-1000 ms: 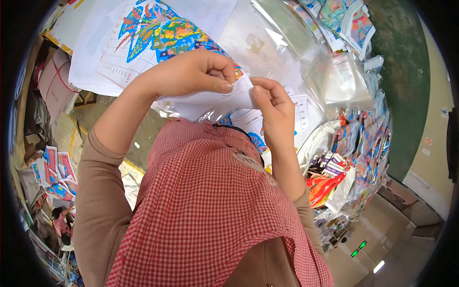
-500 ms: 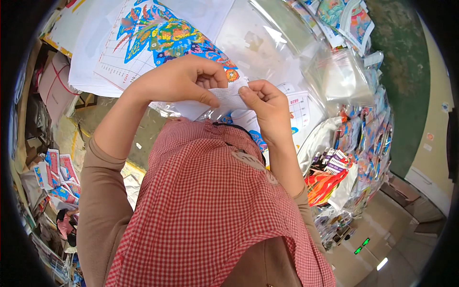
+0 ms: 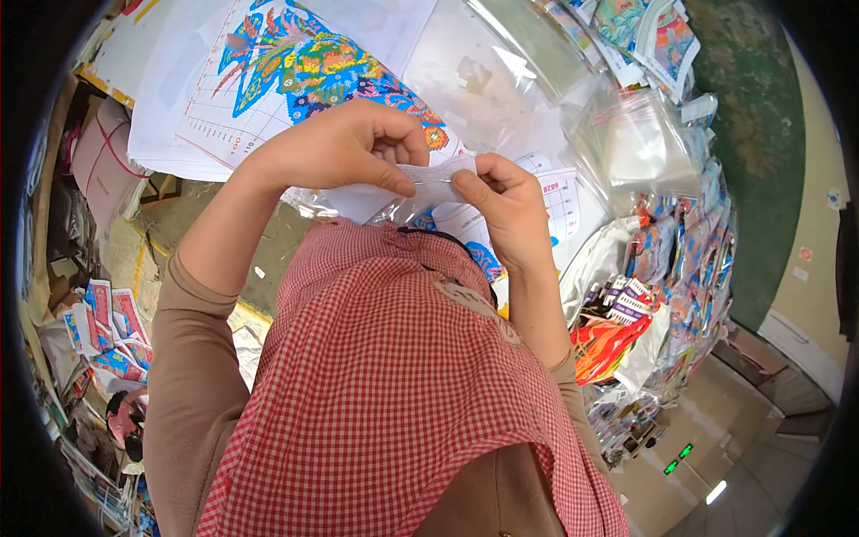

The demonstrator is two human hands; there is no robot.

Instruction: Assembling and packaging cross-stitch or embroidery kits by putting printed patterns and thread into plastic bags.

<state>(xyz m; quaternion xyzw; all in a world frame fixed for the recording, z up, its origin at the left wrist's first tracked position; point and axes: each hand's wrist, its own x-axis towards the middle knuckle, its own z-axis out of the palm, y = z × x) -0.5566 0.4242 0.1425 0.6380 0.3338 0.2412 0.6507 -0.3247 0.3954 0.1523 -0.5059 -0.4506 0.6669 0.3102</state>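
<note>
Between my two hands is a small folded piece of white woven cloth [image 3: 438,174]. My left hand [image 3: 344,148] is closed, its thumb and bent fingers pinching the cloth's left end. At the right end, my right hand [image 3: 510,206] grips it between thumb and index finger. A thin, shiny, needle-like line runs across the cloth beside the right thumb; it is too small to name for sure. Under the hands lie clear plastic and a curled printed sheet [image 3: 461,225]. Just beyond is a large chart sheet [image 3: 268,112] with a colourful blue and yellow pattern.
A stack of clear plastic bags [image 3: 640,148] lies to the right. Nearer, bundles of red and orange thread [image 3: 613,345] on white cards sit beside many packed kits [image 3: 689,259]. Printed packets [image 3: 112,331] are piled at the left. A red checked apron [image 3: 385,376] covers my front.
My right hand has shifted slightly to the right, and more of the white cloth shows between the hands. The left hand has barely moved.
</note>
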